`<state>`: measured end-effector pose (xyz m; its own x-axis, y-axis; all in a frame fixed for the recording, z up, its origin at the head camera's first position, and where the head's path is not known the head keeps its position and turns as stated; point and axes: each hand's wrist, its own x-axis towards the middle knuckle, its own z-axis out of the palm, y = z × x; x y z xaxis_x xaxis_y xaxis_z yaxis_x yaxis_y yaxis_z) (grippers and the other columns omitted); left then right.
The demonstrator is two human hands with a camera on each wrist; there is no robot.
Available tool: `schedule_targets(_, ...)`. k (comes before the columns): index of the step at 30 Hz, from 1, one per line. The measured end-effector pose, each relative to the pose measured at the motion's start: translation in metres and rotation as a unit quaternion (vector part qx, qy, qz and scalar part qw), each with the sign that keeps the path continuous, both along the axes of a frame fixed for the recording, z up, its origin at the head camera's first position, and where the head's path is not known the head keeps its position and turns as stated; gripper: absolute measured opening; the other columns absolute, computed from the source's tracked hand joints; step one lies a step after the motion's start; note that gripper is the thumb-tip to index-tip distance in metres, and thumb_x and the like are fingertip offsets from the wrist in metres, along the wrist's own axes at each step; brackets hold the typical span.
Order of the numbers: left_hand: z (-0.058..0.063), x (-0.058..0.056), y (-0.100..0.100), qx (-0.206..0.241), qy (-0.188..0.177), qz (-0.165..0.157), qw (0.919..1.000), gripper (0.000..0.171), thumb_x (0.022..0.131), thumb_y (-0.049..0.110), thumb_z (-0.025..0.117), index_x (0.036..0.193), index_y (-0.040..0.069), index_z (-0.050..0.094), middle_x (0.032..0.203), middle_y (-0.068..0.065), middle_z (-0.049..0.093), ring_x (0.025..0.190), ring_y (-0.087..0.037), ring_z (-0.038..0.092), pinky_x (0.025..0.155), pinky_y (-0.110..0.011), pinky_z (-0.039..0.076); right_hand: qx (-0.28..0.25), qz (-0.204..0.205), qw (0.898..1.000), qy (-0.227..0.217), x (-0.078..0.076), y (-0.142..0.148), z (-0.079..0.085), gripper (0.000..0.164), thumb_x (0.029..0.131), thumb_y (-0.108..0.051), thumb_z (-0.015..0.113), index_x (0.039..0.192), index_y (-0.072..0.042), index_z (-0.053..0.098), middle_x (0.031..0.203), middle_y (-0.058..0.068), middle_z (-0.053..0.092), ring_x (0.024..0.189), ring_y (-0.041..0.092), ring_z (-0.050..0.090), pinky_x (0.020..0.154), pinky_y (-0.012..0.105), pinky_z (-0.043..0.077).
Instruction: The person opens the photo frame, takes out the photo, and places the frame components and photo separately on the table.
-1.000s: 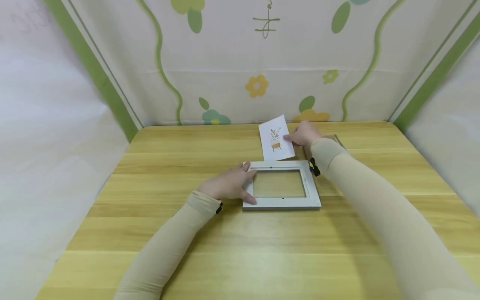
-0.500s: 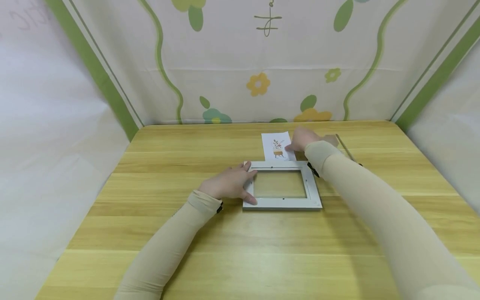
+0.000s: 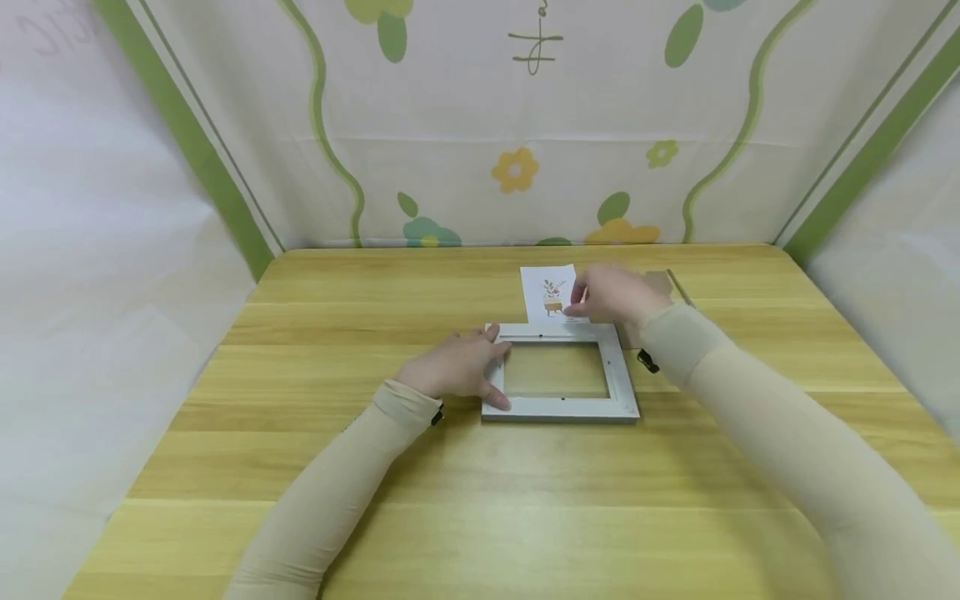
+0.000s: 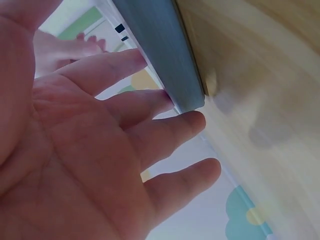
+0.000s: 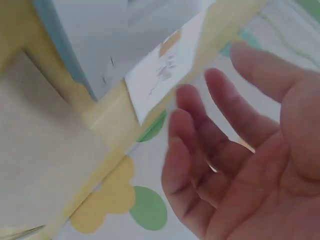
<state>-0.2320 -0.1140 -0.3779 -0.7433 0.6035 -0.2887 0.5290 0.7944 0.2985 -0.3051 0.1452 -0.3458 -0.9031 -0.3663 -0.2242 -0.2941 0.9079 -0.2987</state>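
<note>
A white picture frame [image 3: 560,408] lies face down on the wooden table, a see-through pane in its opening. My left hand [image 3: 453,367] rests over the frame's left side with fingers spread and fairly straight; in the left wrist view the fingertips meet the frame's grey edge [image 4: 162,50]. Behind the frame a white card [image 3: 536,287], printed with a potted plant, lies flat, its near edge right at the frame's back edge. Over the card's right side hovers my right hand [image 3: 611,292]. Its fingers are loosely bent, with nothing between them in the right wrist view [image 5: 240,145].
A brown backing board [image 3: 654,283] lies to the right of the card, partly hidden by the right forearm. A white cloth backdrop [image 3: 442,167] with printed flowers hangs directly behind the table's far edge.
My right hand has lowered the upright-held card flat behind the frame, let it go and shifted slightly right and nearer. The left hand and frame have stayed in place.
</note>
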Motion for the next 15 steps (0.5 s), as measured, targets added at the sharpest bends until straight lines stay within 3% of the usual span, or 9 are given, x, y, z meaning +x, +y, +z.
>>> schedule_targets(4, 0.002, 0.001, 0.002, -0.009, 0.003, 0.005, 0.9999, 0.097, 0.076, 0.055, 0.079, 0.153, 0.012, 0.039, 0.161, -0.019, 0.017, 0.146, -0.036, 0.024, 0.115, -0.057, 0.021, 0.016, 0.043, 0.999, -0.018, 0.019, 0.009, -0.003, 0.044, 0.089, -0.041, 0.074, 0.121, -0.011, 0.07, 0.112, 0.01, 0.066, 0.101, 0.027, 0.06, 0.087, 0.046, 0.049)
schedule_targets(8, 0.001, 0.002, 0.004, -0.022, 0.008, 0.007, 0.9997, 0.098, 0.076, 0.057, 0.078, 0.154, 0.013, 0.038, 0.162, -0.017, 0.017, 0.146, -0.036, 0.025, 0.115, -0.057, 0.022, -0.019, 0.068, 0.997, -0.014, 0.03, 0.014, -0.012, 0.045, 0.087, -0.032, 0.078, 0.124, -0.01, 0.068, 0.124, 0.015, 0.063, 0.113, 0.034, 0.058, 0.095, 0.05, 0.046)
schedule_targets(12, -0.002, 0.002, 0.003, -0.028, 0.009, 0.011, 0.9995, 0.099, 0.076, 0.059, 0.076, 0.154, 0.014, 0.037, 0.162, -0.015, 0.017, 0.146, -0.035, 0.025, 0.114, -0.06, 0.022, -0.02, 0.116, 0.991, 0.069, 0.038, 0.011, -0.021, 0.037, 0.082, -0.024, 0.083, 0.115, -0.01, 0.072, 0.114, 0.013, 0.066, 0.101, 0.03, 0.062, 0.089, 0.045, 0.05)
schedule_targets(15, -0.002, 0.001, 0.002, -0.029, 0.011, 0.012, 0.9994, 0.1, 0.075, 0.06, 0.076, 0.154, 0.014, 0.037, 0.162, -0.015, 0.017, 0.146, -0.035, 0.026, 0.113, -0.062, 0.021, -0.009, 0.131, 0.987, 0.095, 0.046, 0.009, -0.024, 0.04, 0.081, -0.024, 0.084, 0.115, -0.009, 0.071, 0.104, 0.011, 0.064, 0.089, 0.023, 0.059, 0.079, 0.039, 0.051)
